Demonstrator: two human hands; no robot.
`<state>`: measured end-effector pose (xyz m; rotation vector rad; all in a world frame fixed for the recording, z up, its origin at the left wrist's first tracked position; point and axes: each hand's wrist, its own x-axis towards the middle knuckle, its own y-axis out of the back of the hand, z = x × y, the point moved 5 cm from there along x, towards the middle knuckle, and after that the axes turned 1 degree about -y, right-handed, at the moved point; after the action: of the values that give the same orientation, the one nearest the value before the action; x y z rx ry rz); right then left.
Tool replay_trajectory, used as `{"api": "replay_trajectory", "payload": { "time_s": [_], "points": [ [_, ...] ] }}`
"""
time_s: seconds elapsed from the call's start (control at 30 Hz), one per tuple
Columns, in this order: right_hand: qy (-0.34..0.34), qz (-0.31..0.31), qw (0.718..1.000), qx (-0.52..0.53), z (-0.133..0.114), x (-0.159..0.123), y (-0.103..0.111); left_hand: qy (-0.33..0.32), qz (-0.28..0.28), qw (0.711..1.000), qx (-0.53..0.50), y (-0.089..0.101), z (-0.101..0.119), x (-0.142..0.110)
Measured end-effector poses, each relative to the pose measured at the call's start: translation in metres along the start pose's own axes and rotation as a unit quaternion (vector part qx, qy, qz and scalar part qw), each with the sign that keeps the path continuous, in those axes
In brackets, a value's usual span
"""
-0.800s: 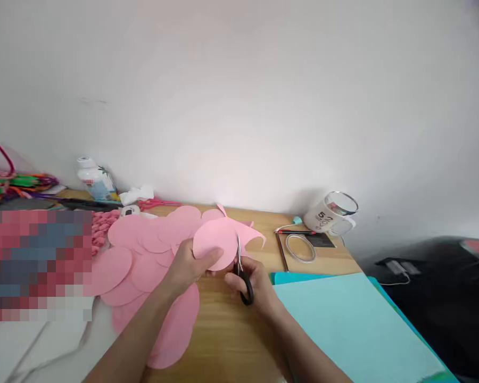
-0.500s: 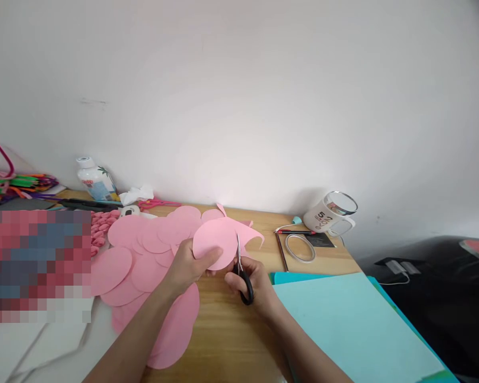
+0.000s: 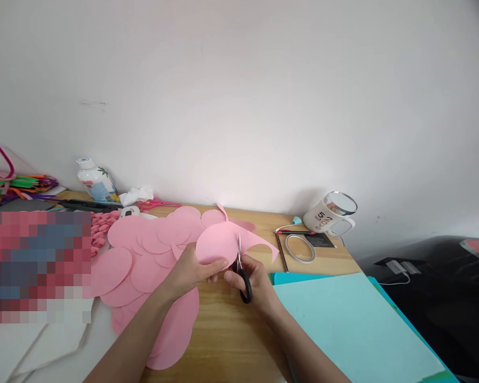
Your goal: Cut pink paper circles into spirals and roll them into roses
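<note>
Pink paper between pinch and blades

Head view: above the tabletop's (image 3: 223,330) middle, the left hand (image 3: 193,271) pinches the pink paper (image 3: 214,242); the right hand (image 3: 259,284) grips the scissors (image 3: 245,287). The left thumb is near the blades; a slip could nick it or the curve. Pink circles (image 3: 149,271) crowd leftward, blue sheets (image 3: 355,324) the right edge; wood shows between.

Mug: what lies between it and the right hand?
Head view: a slim dark stick, a coiled white cable and a red-tipped pencil, on the table.
</note>
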<state>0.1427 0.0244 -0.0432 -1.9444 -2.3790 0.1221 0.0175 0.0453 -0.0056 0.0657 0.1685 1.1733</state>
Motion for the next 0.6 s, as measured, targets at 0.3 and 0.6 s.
{"api": "replay_trajectory", "payload": {
  "time_s": [0.3,0.6],
  "points": [
    [0.014,-0.012,1.0,-0.014,-0.0053,-0.0001,-0.0007,-0.002,-0.016,0.999,0.031,0.0009,-0.0013,-0.0012],
    [0.018,-0.017,1.0,-0.011,-0.0034,-0.0008,0.0014,0.007,0.002,1.0,0.003,0.0029,-0.0024,0.0011]
  ]
}}
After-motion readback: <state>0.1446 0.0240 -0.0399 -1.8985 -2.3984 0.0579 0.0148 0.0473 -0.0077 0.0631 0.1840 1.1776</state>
